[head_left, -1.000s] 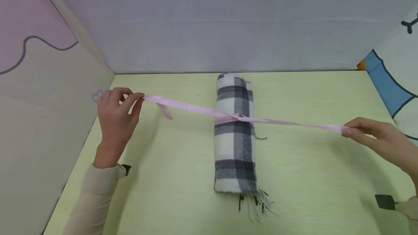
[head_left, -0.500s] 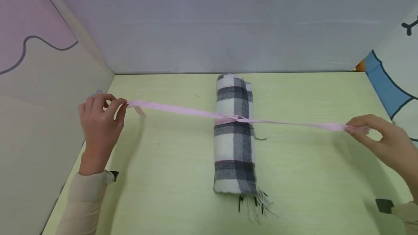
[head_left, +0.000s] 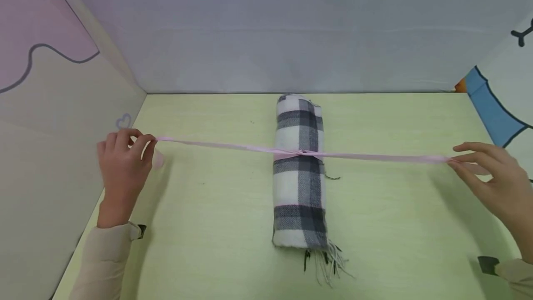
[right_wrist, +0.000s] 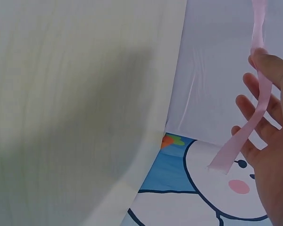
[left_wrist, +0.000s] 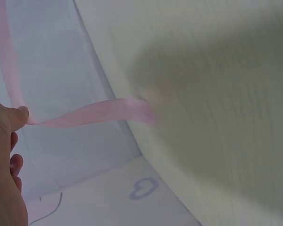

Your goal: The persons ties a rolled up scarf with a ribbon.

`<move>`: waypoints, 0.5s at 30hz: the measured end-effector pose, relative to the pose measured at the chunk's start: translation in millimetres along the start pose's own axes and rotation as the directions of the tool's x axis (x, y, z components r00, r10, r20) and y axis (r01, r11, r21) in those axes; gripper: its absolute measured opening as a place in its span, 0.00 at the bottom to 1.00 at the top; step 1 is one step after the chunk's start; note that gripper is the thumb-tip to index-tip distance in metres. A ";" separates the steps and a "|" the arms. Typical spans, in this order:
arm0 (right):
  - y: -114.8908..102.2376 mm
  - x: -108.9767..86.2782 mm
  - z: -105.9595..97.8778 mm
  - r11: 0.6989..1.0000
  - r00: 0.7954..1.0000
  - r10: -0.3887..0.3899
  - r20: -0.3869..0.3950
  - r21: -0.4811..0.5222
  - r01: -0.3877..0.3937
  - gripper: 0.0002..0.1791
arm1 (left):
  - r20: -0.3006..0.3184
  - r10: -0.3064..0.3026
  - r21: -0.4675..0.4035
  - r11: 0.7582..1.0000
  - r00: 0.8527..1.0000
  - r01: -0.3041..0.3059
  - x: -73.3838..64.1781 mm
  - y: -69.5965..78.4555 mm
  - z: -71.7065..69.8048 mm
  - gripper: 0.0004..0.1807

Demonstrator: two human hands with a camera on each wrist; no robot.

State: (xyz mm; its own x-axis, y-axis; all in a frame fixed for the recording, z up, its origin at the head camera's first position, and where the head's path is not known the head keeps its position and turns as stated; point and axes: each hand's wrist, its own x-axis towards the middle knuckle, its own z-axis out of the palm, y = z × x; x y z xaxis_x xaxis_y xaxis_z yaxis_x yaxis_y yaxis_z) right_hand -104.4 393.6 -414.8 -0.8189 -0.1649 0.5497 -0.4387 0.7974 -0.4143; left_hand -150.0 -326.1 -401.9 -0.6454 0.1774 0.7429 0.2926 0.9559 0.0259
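A rolled checked scarf [head_left: 287, 189] in white, grey and black lies lengthwise at the middle of the table, its fringe toward the front. Around its middle goes a pink ribbon [head_left: 225, 146], crossed or knotted on top. To the left, my left hand [head_left: 125, 165] pinches one length of the ribbon between thumb and finger; a loose tail [left_wrist: 99, 112] hangs past it in the left wrist view. On the other side my right hand [head_left: 497, 179] pinches the opposite length, with its tail [right_wrist: 240, 141] lying across the palm side. Both lengths stretch straight above the table.
The pale yellow-green table [head_left: 216, 226] is bounded by a light back wall [head_left: 291, 50] and printed side walls. A dark thread [head_left: 332, 178] lies by the scarf's right side.
My left hand has moved left and a little toward the front, and my right hand slightly right. The ribbon now runs straighter and its crossing looks tighter. The scarf has stayed in place.
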 end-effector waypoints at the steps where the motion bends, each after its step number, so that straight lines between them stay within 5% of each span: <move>1: 2.3 -0.6 0.9 1.000 1.000 -0.017 -0.001 -0.005 0.017 0.47 | 0.012 0.004 0.002 1.000 1.000 -0.004 -1.5 -1.2 0.8 0.02; 6: 12.1 -3.5 4.3 0.996 0.996 -0.086 0.007 -0.026 0.086 0.48 | 0.073 0.015 0.001 1.000 0.997 -0.015 -7.9 -7.7 6.0 0.03; 15: 18.3 -3.7 7.0 0.996 0.997 -0.068 0.023 -0.057 0.070 0.48 | 0.099 0.038 0.022 0.999 0.994 -0.040 -12.8 -13.7 15.9 0.03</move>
State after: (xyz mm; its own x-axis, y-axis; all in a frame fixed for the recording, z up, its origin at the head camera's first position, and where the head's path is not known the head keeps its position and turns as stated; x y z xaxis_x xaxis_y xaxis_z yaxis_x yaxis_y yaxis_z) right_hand -112.0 404.7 -429.5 -0.7953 -0.2324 0.5599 -0.4727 0.8159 -0.3329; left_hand -156.9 -337.7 -422.4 -0.7009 0.2357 0.6732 0.3028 0.9529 -0.0184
